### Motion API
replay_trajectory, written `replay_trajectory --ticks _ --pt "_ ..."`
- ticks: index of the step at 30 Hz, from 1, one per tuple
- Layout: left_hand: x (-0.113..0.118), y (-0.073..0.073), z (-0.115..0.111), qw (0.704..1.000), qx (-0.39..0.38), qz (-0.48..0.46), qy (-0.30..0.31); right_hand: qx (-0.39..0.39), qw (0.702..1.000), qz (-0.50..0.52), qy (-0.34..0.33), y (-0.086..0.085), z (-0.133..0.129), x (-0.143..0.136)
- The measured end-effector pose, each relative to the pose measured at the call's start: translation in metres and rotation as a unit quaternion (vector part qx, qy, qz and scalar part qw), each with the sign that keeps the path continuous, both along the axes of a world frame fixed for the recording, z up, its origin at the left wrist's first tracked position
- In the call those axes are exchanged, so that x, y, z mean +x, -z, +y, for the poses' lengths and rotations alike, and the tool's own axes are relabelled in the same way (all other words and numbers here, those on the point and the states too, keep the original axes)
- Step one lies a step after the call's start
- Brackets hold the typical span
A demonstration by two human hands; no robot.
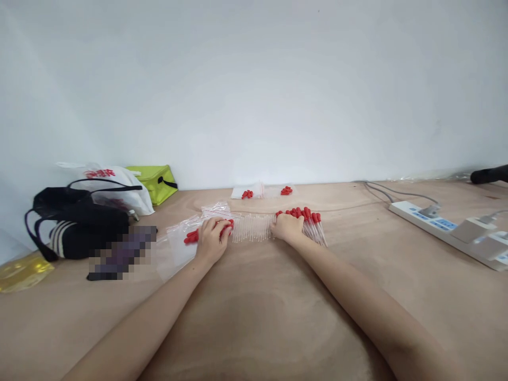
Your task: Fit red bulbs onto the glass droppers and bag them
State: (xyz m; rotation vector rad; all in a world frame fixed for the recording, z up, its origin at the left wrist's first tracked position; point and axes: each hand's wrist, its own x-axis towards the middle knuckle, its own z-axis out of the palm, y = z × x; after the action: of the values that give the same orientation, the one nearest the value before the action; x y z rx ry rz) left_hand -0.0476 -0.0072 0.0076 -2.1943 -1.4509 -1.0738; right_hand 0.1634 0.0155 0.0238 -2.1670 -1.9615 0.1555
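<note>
Ahead of me lies a row of thin clear dropper tubes (253, 227), side by side on the table. My left hand (212, 238) is at the row's left end, fingers curled, with a red rubber bulb (227, 227) at its fingertips. More red bulbs (191, 236) lie beside that hand on a clear plastic bag (180, 246). My right hand (288, 227) is closed at the row's right end; its fingertips touch the tubes, and what they grip is hidden. Just right of it, several droppers with red bulbs (313, 218) lie fanned out.
Two small groups of red bulbs (247, 194) rest on clear bags (262, 189) near the wall. To the right is a white power strip (444, 230) with plugs and grey cables. A black bag (85, 222), white plastic bag (138, 196) and lime-green bag (154, 182) stand left.
</note>
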Motion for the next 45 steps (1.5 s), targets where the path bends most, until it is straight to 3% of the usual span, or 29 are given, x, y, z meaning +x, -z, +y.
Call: replay_trajectory --ticks 3,6,10,15,18,22,31,38,41,45 --pt "0.005 0.000 -0.005 0.993 0.001 -0.044 0.113 0.026 1.000 0.007 -0.009 0.004 -0.004 0.005" --pt "0.013 0.000 -0.014 0.983 -0.017 -0.074 0.168 0.100 0.994 0.028 -0.035 0.013 -0.013 0.017" --pt "0.023 0.002 -0.027 0.971 -0.031 -0.121 0.203 0.223 0.959 0.083 -0.155 0.029 -0.035 0.042" --pt "0.038 0.010 -0.035 0.953 -0.107 -0.190 0.211 0.291 0.913 0.134 -0.254 0.044 -0.062 0.063" --pt "0.045 0.014 -0.039 0.953 -0.152 -0.171 0.197 0.292 0.898 0.133 -0.301 0.044 -0.068 0.062" --pt "0.049 0.011 -0.043 0.969 -0.126 -0.077 0.199 0.272 0.890 0.110 -0.350 0.039 -0.069 0.052" --pt "0.051 0.002 -0.045 0.965 -0.119 -0.085 0.220 0.233 0.897 0.094 -0.363 0.032 -0.074 0.046" --pt "0.049 -0.003 -0.046 0.942 -0.179 -0.069 0.276 0.209 0.882 0.090 -0.413 0.028 -0.071 0.051" --pt "0.049 -0.004 -0.046 0.933 -0.192 -0.054 0.301 0.209 0.881 0.057 -0.422 0.026 -0.068 0.052" --pt "0.050 -0.004 -0.046 0.943 -0.174 -0.022 0.283 0.230 0.883 -0.011 -0.409 0.027 -0.068 0.050"
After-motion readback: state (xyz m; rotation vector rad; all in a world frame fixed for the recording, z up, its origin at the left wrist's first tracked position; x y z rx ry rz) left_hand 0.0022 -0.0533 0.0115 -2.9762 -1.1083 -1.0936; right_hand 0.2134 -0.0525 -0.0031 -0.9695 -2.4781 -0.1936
